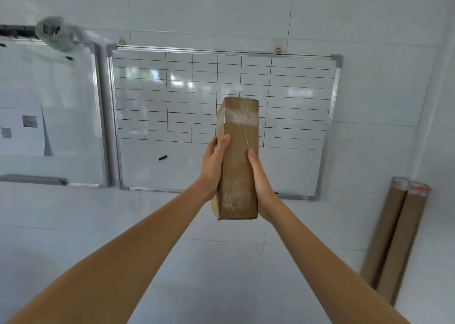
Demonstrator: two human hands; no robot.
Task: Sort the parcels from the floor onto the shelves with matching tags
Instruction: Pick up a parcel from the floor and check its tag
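A long brown cardboard parcel point(238, 156), wrapped in clear tape, stands upright in the air at the middle of the view, in front of a wall. My left hand point(213, 168) presses its left side with the thumb on the front face. On the other side my right hand point(261, 183) grips its right edge, thumb up along the box. Both arms are stretched forward. No tag is visible on the parcel, and no shelf or floor is in view.
Behind the parcel hangs a gridded whiteboard point(172, 97) with a black magnet point(162, 157). A second whiteboard point(61, 117) with papers hangs at the left. Two tall cardboard tubes point(394, 237) lean in the right corner against the white tiled wall.
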